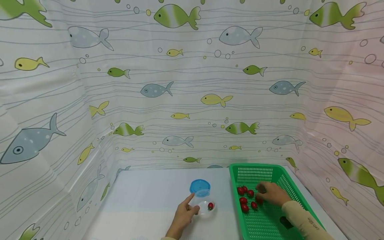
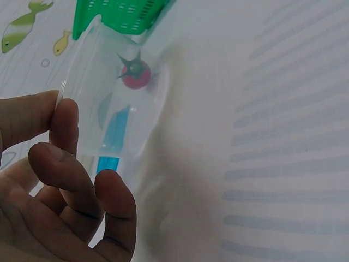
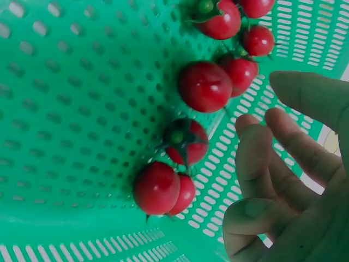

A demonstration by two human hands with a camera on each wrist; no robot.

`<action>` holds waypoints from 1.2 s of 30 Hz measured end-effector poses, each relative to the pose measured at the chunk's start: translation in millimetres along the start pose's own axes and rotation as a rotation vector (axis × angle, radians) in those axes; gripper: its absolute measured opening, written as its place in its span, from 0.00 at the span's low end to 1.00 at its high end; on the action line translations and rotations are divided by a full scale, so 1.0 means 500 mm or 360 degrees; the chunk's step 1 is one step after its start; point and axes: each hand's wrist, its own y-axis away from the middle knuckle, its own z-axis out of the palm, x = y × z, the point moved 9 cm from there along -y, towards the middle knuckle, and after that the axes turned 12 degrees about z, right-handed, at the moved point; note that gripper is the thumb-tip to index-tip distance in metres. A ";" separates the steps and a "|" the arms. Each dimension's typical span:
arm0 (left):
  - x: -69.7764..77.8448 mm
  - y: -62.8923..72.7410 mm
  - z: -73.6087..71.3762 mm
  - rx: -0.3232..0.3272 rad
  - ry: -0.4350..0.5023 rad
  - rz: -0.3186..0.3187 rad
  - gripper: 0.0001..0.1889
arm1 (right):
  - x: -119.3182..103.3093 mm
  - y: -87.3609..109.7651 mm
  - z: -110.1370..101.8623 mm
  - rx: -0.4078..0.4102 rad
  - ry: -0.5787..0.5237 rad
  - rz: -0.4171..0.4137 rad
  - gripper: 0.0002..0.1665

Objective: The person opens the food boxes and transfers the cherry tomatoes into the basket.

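My left hand (image 1: 183, 213) pinches the rim of a small clear plastic tub (image 2: 95, 65) between thumb and index finger. A single cherry tomato (image 1: 210, 206) with a green stem lies inside the tub. Over the green perforated basket (image 1: 264, 225), my right hand (image 1: 271, 194) hovers with loosely bent fingers and nothing between them. In the right wrist view, several cherry tomatoes, such as the large one (image 3: 204, 86) and another low down (image 3: 156, 188), lie on the basket floor just beside the fingertips.
A round blue lid (image 1: 199, 185) lies on the white table (image 1: 144, 196) behind the tub. The basket's raised walls surround the tomatoes on the right. A dark patch (image 1: 286, 222) shows in the basket near my right sleeve. Fish-patterned sheeting (image 1: 192, 110) encloses the back and sides.
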 end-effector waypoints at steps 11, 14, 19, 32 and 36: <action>0.001 0.002 0.003 0.0012 -0.0021 -0.0048 0.36 | -0.108 0.028 -0.041 0.0280 -0.0101 -0.0282 0.10; 0.003 0.002 0.003 0.0013 -0.0027 -0.0052 0.36 | -0.152 0.040 -0.057 0.0388 -0.0112 -0.0375 0.09; 0.004 0.002 0.003 0.0016 -0.0034 -0.0043 0.35 | -0.216 0.047 -0.055 0.0412 -0.0119 -0.0473 0.11; -0.005 -0.002 0.002 0.0016 -0.0063 -0.0046 0.35 | -0.348 0.053 0.003 0.0236 -0.0069 -0.0560 0.13; -0.005 -0.002 0.001 0.0021 -0.0073 -0.0043 0.35 | -0.391 0.062 0.027 0.0185 0.0023 -0.0679 0.15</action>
